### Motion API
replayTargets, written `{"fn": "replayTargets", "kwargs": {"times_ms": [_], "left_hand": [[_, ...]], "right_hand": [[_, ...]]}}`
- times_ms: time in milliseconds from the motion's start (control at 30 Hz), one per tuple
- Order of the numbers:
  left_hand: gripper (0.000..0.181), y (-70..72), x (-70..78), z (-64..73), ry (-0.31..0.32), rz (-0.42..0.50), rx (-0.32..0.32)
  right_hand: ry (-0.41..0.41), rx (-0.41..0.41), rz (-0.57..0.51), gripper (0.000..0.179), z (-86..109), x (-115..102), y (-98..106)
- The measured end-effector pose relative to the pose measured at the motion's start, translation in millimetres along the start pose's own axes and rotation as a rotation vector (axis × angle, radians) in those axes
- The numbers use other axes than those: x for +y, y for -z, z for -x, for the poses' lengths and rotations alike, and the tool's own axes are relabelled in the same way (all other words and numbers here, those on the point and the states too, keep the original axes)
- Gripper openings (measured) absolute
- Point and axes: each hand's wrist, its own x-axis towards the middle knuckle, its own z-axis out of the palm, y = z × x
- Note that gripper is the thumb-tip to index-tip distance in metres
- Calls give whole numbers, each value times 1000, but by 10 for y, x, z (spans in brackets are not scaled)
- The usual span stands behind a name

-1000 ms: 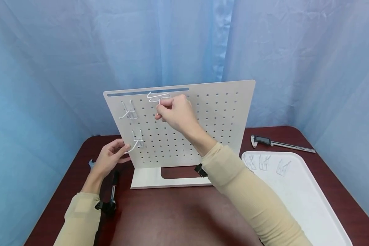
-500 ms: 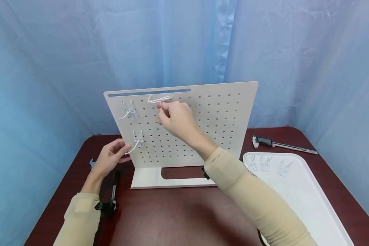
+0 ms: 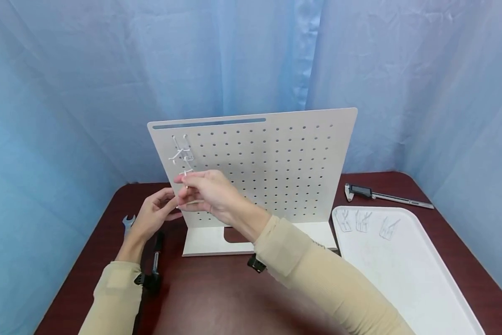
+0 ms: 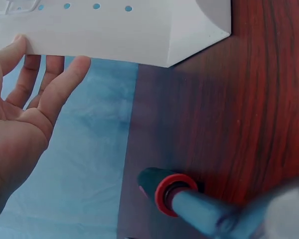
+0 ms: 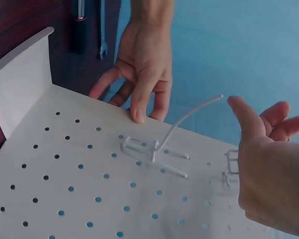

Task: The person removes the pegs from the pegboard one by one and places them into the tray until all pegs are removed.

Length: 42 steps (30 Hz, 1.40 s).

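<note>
A white pegboard (image 3: 343, 128) stands upright on its foot. My left hand (image 3: 152, 211) grips its left edge, thumb on the front face and fingers behind. In the head view my right hand (image 3: 213, 193) pinches a white wire pegboard hook (image 3: 186, 171) in front of the board's left side, prongs pointing up; much of that hook is hidden by the fingers. Just above it, another hook (image 3: 184, 150) is mounted at the upper left. A lower mounted hook (image 5: 155, 151) shows in the right wrist view, its curved arm sticking out; my right hand covers it in the head view.
On the right lies a white tray (image 3: 405, 274) with three wire hooks (image 3: 362, 222) near its far end. Digital calipers (image 3: 361, 191) rest behind it. Left of the board are an open-end wrench (image 3: 128, 222) and a black-handled tool (image 4: 175, 194) with a red ring.
My right hand has moved down and left with its hook, from the board's top to beside the mounted hooks; the hook has turned upright. My left hand keeps its grip on the edge.
</note>
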Motion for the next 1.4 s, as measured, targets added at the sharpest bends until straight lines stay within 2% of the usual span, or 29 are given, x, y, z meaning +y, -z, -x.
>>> {"fn": "replayTargets", "kwargs": {"times_ms": [100, 267, 500, 633, 700, 867, 1233, 1400], "left_hand": [[19, 5, 1, 15, 6, -10, 2], [29, 39, 19, 45, 22, -38, 12], [32, 51, 29, 25, 31, -72, 31], [31, 34, 5, 5, 27, -78, 33], [30, 18, -6, -4, 27, -75, 36], [30, -28, -10, -16, 30, -72, 45], [33, -56, -7, 0, 51, -88, 56], [33, -66, -2, -5, 63, -73, 54]], "right_hand": [[35, -58, 15, 26, 43, 28, 7], [58, -146, -48, 35, 168, -40, 200], [67, -123, -122, 45, 394, -92, 647], [72, -82, -113, 42, 584, -98, 961], [75, -66, -87, 35, 706, -103, 1136], [76, -73, -24, 24, 1070, -102, 1639], [27, -146, -20, 35, 1794, 94, 2737], [-63, -187, -70, 41, 2004, 292, 3098]]}}
